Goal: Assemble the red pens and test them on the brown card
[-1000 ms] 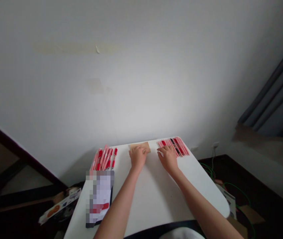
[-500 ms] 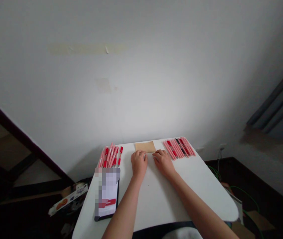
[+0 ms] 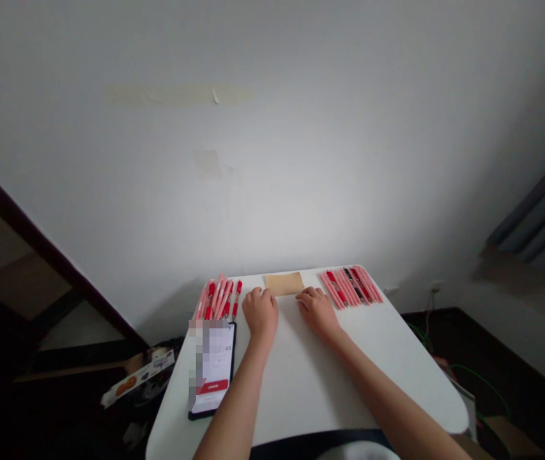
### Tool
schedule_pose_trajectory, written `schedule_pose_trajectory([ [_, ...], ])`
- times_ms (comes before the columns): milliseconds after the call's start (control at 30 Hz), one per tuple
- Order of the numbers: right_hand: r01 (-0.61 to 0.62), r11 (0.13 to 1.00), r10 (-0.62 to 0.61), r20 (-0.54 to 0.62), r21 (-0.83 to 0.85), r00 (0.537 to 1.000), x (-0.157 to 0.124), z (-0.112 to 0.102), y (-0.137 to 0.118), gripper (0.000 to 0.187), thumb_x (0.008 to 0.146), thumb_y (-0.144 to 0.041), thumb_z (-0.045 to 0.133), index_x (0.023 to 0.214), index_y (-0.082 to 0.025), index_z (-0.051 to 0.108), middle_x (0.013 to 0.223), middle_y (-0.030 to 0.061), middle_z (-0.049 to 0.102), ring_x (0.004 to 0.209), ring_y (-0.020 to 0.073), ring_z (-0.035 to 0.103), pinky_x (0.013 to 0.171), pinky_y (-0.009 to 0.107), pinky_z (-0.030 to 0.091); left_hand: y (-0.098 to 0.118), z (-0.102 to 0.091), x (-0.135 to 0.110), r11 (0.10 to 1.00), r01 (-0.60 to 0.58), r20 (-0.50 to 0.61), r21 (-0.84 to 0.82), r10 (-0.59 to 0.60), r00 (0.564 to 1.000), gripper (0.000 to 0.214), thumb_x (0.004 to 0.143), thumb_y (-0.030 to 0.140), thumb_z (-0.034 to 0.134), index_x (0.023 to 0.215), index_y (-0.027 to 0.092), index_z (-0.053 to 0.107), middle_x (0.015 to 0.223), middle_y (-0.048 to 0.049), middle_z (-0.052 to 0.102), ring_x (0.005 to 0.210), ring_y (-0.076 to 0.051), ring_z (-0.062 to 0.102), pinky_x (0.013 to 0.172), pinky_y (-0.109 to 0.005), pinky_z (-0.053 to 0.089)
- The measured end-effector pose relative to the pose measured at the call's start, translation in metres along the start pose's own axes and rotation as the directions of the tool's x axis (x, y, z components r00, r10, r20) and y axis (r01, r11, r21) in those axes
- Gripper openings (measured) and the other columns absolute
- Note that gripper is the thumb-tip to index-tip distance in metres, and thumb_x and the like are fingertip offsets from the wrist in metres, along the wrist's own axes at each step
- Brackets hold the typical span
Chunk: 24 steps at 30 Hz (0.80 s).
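My left hand rests palm down on the white table, fingers bent and a little apart, with nothing visible in them. Just to its left lies a loose bunch of pink and red pens. My right hand is also palm down, its fingers loosely bent and no held object showing. Its fingertips are by the lower right corner of a small brown piece of paper or card. Beyond this hand, a neat row of pink pens includes a few red ones and a black one.
A phone or tablet with a lit, partly blurred screen lies at the table's left side, beside my left forearm. Behind the table's far edge rises a white wall. Cables and cardboard are on the floor at right.
My left hand has shifted left, away from the brown piece and closer to the loose pens. My right hand stays in nearly the same place. The view has shifted slightly.
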State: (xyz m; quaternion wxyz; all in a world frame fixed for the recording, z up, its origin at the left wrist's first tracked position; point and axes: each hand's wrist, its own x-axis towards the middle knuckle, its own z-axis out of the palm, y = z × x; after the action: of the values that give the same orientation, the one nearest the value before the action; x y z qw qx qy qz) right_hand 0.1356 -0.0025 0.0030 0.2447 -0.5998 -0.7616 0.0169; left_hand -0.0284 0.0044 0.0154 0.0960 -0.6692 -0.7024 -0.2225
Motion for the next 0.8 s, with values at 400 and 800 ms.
schedule_pose_trajectory([
  [400, 0.059, 0.998, -0.058, -0.031, 0.016, 0.998, 0.020, 0.013, -0.031, 0.026, 0.090, -0.018, 0.049, 0.105, -0.024, 0.068, 0.106, 0.0064, 0.065, 0.101, 0.0196, 0.052, 0.084, 0.030, 0.041, -0.035, -0.011, 0.015, 0.974, 0.092, 0.092, 0.208, -0.113, 0.989, 0.037, 0.087, 0.016, 0.035, 0.101, 0.017, 0.069, 0.112, -0.0137, 0.062, 0.105, -0.028, 0.055, 0.080, -0.038, 0.047],
  [800, 0.079, 0.996, -0.075, -0.078, 0.047, 0.994, 0.015, 0.025, -0.034, 0.028, 0.090, -0.017, 0.046, 0.104, -0.024, 0.070, 0.105, 0.0079, 0.064, 0.102, 0.0207, 0.051, 0.086, 0.031, 0.041, -0.036, -0.016, 0.020, 0.960, 0.109, 0.104, 0.259, -0.140, 0.985, 0.044, 0.089, 0.013, 0.028, 0.104, 0.017, 0.069, 0.107, -0.0134, 0.066, 0.101, -0.026, 0.059, 0.083, -0.039, 0.046],
])
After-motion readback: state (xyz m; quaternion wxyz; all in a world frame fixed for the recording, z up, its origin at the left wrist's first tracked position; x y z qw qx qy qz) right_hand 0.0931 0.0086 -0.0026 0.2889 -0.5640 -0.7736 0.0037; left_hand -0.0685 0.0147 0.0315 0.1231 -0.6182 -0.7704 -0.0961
